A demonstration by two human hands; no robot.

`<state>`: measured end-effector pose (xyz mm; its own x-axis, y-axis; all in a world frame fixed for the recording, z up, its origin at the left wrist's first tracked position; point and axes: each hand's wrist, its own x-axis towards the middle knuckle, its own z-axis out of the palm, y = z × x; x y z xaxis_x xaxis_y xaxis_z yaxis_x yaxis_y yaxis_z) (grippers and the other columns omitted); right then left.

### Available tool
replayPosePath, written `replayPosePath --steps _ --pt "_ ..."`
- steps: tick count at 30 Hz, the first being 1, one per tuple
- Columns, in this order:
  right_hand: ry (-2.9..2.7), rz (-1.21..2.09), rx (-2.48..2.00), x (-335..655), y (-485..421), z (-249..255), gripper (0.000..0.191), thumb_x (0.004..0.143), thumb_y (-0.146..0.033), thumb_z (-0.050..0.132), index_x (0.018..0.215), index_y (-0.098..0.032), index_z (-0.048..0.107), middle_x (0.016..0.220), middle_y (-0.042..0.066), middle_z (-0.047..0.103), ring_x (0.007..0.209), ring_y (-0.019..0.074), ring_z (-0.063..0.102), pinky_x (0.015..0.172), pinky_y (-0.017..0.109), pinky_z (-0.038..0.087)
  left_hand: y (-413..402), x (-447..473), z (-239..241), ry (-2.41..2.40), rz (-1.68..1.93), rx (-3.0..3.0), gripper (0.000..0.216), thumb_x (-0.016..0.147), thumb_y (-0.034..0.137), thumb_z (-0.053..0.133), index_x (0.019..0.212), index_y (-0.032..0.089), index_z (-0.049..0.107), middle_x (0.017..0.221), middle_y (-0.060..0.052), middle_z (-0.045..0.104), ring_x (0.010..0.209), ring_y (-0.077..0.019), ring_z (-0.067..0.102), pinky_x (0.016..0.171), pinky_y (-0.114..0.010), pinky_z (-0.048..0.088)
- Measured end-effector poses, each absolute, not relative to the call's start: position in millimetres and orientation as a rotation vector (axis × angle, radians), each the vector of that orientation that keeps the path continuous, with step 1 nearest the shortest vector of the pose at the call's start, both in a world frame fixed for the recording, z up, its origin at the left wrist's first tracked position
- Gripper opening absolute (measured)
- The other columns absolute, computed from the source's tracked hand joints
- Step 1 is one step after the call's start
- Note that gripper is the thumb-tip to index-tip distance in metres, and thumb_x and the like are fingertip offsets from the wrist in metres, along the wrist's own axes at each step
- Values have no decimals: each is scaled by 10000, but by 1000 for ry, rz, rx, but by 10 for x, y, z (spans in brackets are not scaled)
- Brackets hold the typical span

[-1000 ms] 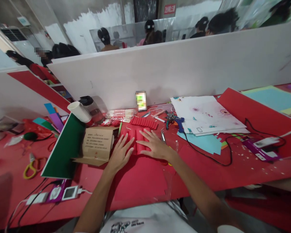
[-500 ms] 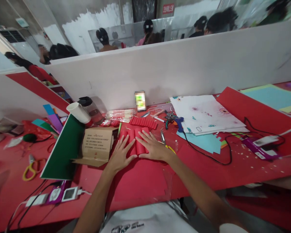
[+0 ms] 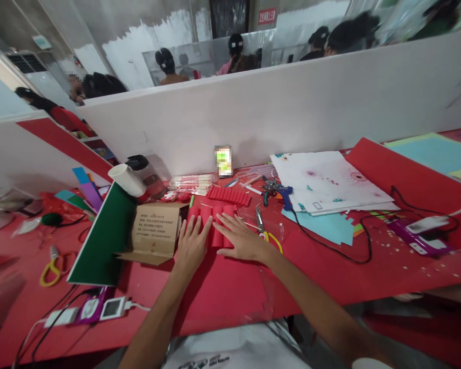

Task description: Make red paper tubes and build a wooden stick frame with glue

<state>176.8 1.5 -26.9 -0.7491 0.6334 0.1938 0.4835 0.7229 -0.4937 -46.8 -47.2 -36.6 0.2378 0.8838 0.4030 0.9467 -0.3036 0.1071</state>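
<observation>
Several red paper rolls (image 3: 216,236) lie side by side in front of me, on or joined to a flat red sheet (image 3: 226,287); I cannot tell which. My left hand (image 3: 192,243) rests flat over the left rolls, fingers stretched out. Over the right rolls lies my right hand (image 3: 244,238), palm down with its fingers spread. The fingers hide much of the rolls. Just beyond them sits a pleated red paper strip (image 3: 228,195). Scissors with yellow handles (image 3: 267,233) lie to the right of my right hand, partly behind it.
On the left stand an open cardboard box (image 3: 153,230), a green board (image 3: 103,238) and a white paper cup (image 3: 126,179). A blue glue gun (image 3: 284,193) and printed white sheets (image 3: 330,179) lie at the right. Its black cable crosses the table. A white partition (image 3: 292,107) rises behind.
My left hand has shifted slightly left and its thumb has drawn in, widening the gap between my hands. The right hand stays nearly in place. The whole view has shifted slightly.
</observation>
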Motion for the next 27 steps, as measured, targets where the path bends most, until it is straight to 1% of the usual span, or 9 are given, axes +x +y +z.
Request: replayPosePath --steps 3,6,10,14,16,19,23,25,27 --pt "-2528 559 -878 1790 44 -233 808 929 -645 604 1609 -279 364 1699 134 259 1582 333 213 1277 605 120 -444 -494 -366 -1754 -565 -2364 810 783 -11 497 1539 279 491 1542 -122 540 1518 -338 381 1255 -592 256" --pt "-2368 498 -967 1844 136 -223 636 980 -541 576 1540 -257 474 1640 146 392 1534 328 335 1263 609 174 -441 -564 -342 -1709 -551 -2435 831 781 -33 470 1541 304 489 1581 -94 497 1530 -311 366 1275 -582 226" --pt "-2160 543 -1064 1936 267 -217 486 995 -389 559 1455 -231 544 1465 142 595 1375 299 539 1181 545 372 -455 -635 -326 -1653 -534 -2514 900 733 -45 469 1561 308 457 1598 -53 475 1526 -278 378 1286 -537 239" --pt "-2064 734 -1102 1979 320 -212 432 944 -281 606 1374 -238 574 1253 114 723 1182 273 676 1067 493 487 -446 -671 -323 -1579 -570 -2597 861 748 -36 460 1537 306 493 1550 -27 538 1497 -254 427 1274 -514 280" --pt "-1989 848 -1104 1976 330 -224 416 928 -265 617 1341 -240 580 1167 98 749 1099 251 709 1013 456 521 -439 -689 -309 -1525 -606 -2633 827 773 -38 443 1523 304 512 1522 -24 569 1474 -234 459 1264 -493 304" --pt "-1860 1026 -1031 1973 358 -257 386 914 -307 622 1290 -225 593 1111 85 745 1030 223 714 964 409 540 -438 -714 -282 -1443 -678 -2658 768 830 -35 413 1518 290 517 1481 -29 610 1467 -213 469 1255 -474 318" --pt "-1740 1196 -968 2009 415 -272 373 872 -394 656 1188 -197 632 963 48 705 906 197 691 872 363 551 -447 -733 -275 -1336 -849 -2635 586 973 54 391 1482 295 553 1395 -32 680 1436 -203 508 1220 -480 364" --pt "-1716 1242 -976 2037 430 -254 391 855 -430 674 1162 -188 649 964 46 692 871 186 673 837 348 548 -447 -739 -286 -1308 -913 -2619 527 1010 97 387 1462 297 571 1371 -34 695 1414 -205 534 1201 -486 384" --pt "-1726 1296 -965 2061 429 -227 392 846 -447 687 1133 -182 671 994 54 695 881 186 666 842 346 540 -444 -743 -302 -1308 -938 -2617 503 1022 114 385 1447 293 586 1366 -37 699 1410 -211 539 1193 -493 390"
